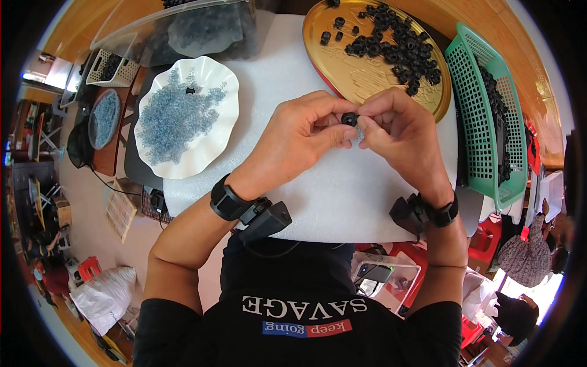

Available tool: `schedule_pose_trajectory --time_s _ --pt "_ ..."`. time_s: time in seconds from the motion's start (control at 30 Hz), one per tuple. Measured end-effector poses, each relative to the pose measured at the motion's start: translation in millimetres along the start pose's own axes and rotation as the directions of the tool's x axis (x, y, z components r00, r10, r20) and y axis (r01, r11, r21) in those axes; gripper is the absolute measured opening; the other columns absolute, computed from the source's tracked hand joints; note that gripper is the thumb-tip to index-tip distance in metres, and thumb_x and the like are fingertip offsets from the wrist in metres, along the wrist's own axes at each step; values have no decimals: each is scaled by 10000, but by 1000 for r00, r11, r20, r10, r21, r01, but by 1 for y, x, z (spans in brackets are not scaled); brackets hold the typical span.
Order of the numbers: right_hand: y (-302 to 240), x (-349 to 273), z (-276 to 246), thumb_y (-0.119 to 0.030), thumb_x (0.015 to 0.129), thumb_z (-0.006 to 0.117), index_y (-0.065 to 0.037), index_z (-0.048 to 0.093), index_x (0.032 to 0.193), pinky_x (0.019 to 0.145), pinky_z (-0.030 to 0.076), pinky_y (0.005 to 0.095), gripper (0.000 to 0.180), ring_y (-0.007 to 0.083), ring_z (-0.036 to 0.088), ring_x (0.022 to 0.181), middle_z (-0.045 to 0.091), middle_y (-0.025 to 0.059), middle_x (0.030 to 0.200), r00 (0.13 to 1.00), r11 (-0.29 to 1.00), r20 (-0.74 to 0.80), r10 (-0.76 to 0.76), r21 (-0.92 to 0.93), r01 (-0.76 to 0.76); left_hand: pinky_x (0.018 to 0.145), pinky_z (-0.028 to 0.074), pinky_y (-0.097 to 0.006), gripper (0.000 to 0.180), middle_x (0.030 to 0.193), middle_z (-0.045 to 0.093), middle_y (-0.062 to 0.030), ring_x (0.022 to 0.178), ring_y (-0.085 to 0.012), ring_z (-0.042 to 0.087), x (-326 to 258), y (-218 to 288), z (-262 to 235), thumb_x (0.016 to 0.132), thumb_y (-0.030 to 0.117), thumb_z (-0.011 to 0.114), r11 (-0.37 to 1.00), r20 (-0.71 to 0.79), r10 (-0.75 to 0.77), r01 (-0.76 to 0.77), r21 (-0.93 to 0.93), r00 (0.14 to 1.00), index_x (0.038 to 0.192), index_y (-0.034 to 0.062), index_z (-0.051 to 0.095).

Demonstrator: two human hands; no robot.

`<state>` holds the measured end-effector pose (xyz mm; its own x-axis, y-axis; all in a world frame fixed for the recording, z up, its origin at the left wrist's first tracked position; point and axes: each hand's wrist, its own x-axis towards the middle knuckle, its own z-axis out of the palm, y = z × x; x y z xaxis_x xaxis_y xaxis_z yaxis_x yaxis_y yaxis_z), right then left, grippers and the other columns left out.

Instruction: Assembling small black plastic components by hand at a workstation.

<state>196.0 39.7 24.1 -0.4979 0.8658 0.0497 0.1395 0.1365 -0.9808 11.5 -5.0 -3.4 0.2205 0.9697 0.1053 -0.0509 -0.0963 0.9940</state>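
Head view: black ring (349, 118) between hands (348, 131).

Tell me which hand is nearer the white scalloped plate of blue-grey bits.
Left. The left hand is just right of the white scalloped plate, apart from it. The right hand lies farther right, beyond the small black ring pinched between both.

Small assembly workshop. My bench: white foam pad (342, 196), gold tray (342, 73) of black rings (397, 46), white plate (211, 147) of clear bits (174, 116), green basket (474, 104). Other workers sit nearby.
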Motion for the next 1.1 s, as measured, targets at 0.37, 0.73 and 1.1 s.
schedule_pose_trajectory --time_s 0.37,0.73,1.1 --pt "-9 8 -21 -103 842 705 3 585 982 647 572 279 212 102 596 667 609 42 827 960 901 218 174 358 -245 728 486 -264 285 960 609 -93 802 -179 603 1 10 -4 831 15 643 896 0 349 -334 293 937 1115 -4 629" --pt "8 3 -13 -297 902 641 11 565 1194 554 550 277 432 90 506 617 495 11 713 804 676 595 8 589 -442 902 454 -329 280 1308 505 -159 1137 -240 523 6 12 -9 833 76 625 780 131 555 -568 261 822 1107 37 666" --pt "9 3 -10 -301 881 671 -2 591 1124 513 438 247 393 113 502 574 538 16 744 849 711 527 18 591 -382 894 498 -342 363 1211 591 -148 1096 -284 588 3 16 -6 800 -7 613 793 108 514 -519 318 851 1163 11 612"
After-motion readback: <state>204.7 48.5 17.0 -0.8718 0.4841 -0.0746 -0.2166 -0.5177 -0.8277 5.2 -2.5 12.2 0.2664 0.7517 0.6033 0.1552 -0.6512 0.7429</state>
